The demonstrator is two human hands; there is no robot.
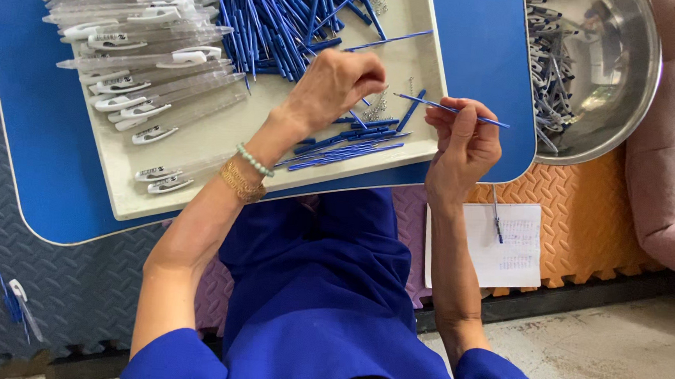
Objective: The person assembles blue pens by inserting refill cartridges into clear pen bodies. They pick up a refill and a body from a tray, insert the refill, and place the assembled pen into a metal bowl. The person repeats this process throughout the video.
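Observation:
My right hand (465,139) pinches a thin blue pen refill (436,106) and holds it level above the near right corner of a cream tray (224,132). My left hand (332,84) hovers over the tray with its fingers curled together; something small may be between the fingertips, but I cannot tell. Below it lie a few loose blue refills (340,147). A large heap of blue refills (286,15) fills the far middle of the tray, and small metal springs (375,106) lie near my left fingers.
Clear pen barrels with white clips (143,53) lie in rows on the tray's left. The tray rests on a blue table (28,139). A steel bowl (594,72) of assembled pens stands at the right. A paper sheet with a pen (498,238) lies on floor mats.

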